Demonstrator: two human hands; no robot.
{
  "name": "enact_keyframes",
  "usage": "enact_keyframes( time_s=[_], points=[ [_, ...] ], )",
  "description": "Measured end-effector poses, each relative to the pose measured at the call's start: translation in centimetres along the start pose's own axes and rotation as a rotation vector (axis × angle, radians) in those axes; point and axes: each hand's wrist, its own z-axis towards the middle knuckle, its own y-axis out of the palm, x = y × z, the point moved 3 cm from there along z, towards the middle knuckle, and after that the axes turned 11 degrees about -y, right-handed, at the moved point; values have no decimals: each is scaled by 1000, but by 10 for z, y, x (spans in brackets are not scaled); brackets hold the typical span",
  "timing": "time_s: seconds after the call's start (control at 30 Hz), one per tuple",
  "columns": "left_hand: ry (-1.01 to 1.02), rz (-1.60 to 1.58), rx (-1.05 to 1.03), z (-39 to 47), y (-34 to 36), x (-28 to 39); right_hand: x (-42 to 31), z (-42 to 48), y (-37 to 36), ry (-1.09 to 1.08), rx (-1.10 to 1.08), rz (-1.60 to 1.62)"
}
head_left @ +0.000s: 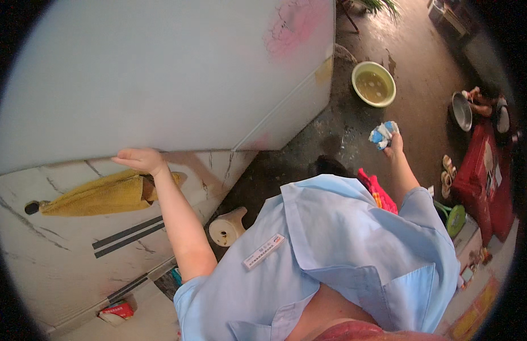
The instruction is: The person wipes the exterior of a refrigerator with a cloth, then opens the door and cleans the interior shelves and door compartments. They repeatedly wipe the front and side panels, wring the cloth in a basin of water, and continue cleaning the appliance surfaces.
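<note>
My left hand (pixel 142 161) is at the lower edge of a large pale panel (pixel 161 81) with a pink flower print, its fingers extended and nothing held in them. Whether it presses on the edge is hard to tell. Just below that hand, a yellow cloth (pixel 106 194) hangs on a marble-patterned wall (pixel 67 247). My right hand (pixel 394 144) grips a crumpled blue-and-white cloth (pixel 383 134), held out above the dark floor. Beyond the cloth, a pale green basin (pixel 392 94) stands on the floor, with cloudy water (pixel 372 86) inside.
A light plastic stool (pixel 225 233) stands at my left side. On the right are a metal basin (pixel 462 111), a red covered piece (pixel 476 170), shoes (pixel 447 174) and a green round object (pixel 456 221). A red-and-white box (pixel 116 313) lies lower left. Wet marks show on the floor (pixel 417 85).
</note>
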Motion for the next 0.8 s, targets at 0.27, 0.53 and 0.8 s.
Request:
enact_keyframes(
  time_s=[0.27,0.53,0.8],
  points=[
    [-263,368,-358,-136,-25,-80,19,-21,-97,145,-108,92],
    [-871,577,-1959,-420,-121,-167,6,-9,-199,97,188,98],
    [-797,742,-1758,-411,-44,-66,-21,97,-175,152,220,125]
  ],
)
